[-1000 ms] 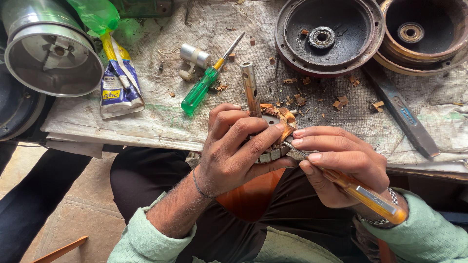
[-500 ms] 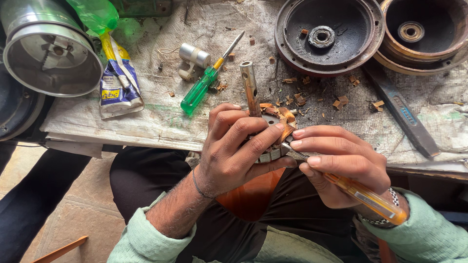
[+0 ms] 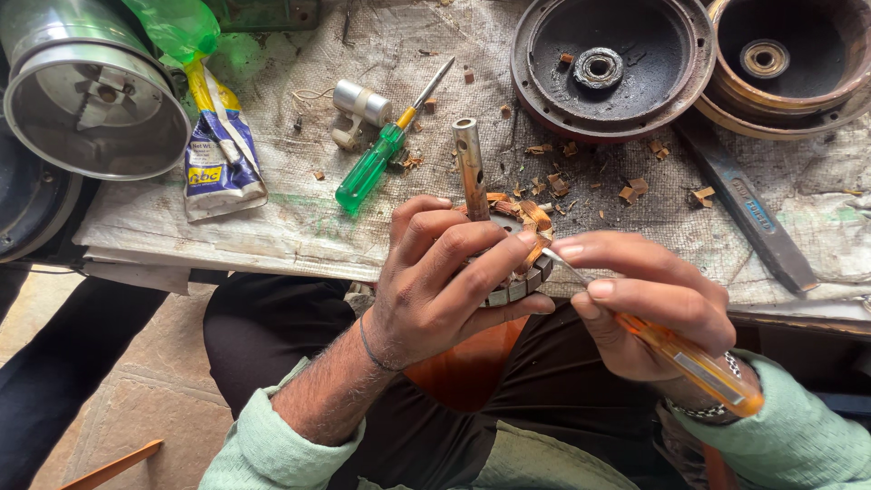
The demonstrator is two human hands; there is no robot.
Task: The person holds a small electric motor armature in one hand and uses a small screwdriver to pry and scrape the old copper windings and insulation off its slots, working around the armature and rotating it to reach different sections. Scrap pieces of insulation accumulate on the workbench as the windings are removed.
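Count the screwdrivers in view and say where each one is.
2. A green-handled screwdriver lies on the cloth-covered table, left of the metal shaft. An orange-handled screwdriver is in the right hand, its tip at the motor part. More could be hidden.

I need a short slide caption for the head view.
Left hand grips a stator; right hand works an orange screwdriver into it.

Bright, even daylight; soft shadows; sharp focus throughout; slight wide-angle bending at edges.

motor armature (image 3: 508, 263): shaft tilted up, copper windings exposed | orange-handled screwdriver (image 3: 676, 349): tip at windings
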